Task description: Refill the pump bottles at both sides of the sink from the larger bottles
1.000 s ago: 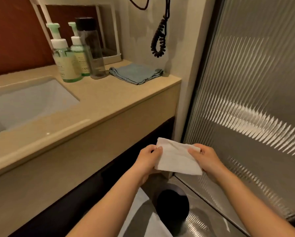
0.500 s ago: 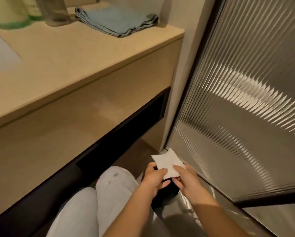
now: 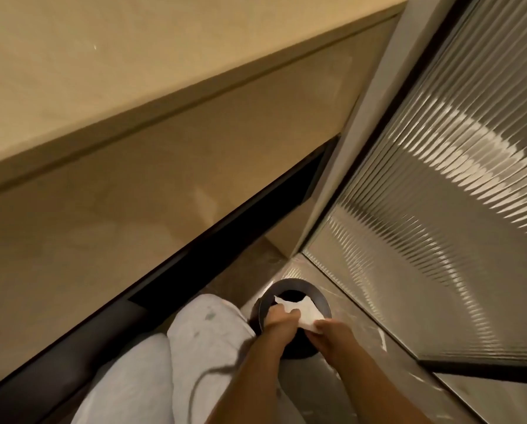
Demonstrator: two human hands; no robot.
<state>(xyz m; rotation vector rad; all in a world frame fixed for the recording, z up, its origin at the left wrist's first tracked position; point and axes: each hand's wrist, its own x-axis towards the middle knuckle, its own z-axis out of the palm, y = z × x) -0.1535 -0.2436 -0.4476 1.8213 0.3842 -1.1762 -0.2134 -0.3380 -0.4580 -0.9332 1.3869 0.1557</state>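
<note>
A crumpled white tissue hangs over the mouth of a small round black bin on the floor. My left hand grips the tissue's left side and my right hand pinches its right corner. Both hands are low, right above the bin's opening. The pump bottles and larger bottles are out of view.
The beige counter edge and its front panel fill the upper left, with a dark recess below. A ribbed glass door stands at the right. My knees in light trousers are bent beside the bin.
I have crouched lower; the view dropped from the counter top to the floor. Both hands carried the tissue down to the bin's opening, and the tissue is more crumpled.
</note>
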